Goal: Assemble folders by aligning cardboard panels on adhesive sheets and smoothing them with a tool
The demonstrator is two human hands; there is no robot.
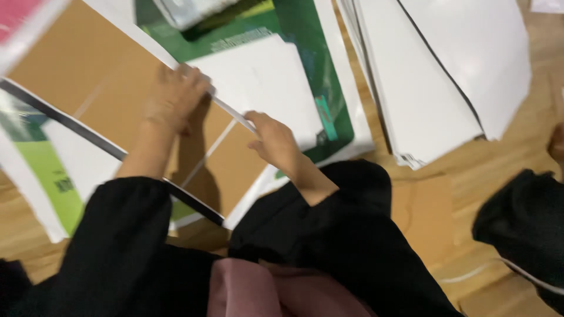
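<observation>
**A:** Starting at the far left, what do we have?

**B:** A flattened carton sheet (117, 88), brown inside face up, with white and green printed edges, lying on the wooden floor (505, 158). A dark strip runs along its lower border.

**A:** And the left hand (173, 97)?

**B:** It is on the sheet's upper edge, fingers curled over the fold where a white flap (264, 82) meets the brown panel. It looks like a grip on that edge, though motion blur softens the fingertips.

**A:** Moving across to the right hand (276, 141).

**B:** It is just beside the left, lower along the same folded edge, thumb and fingers pinching the flap's rim. Both black sleeves reach in from the bottom.

**A:** Under that flap?

**B:** A green printed sheet (317, 64) shows beneath and beyond it.

**A:** Further right?

**B:** A stack of white flat sheets (435, 76), fanned slightly, well apart from the hands. At the far right edge, another person's dark sleeve (523, 217) comes in low.
</observation>
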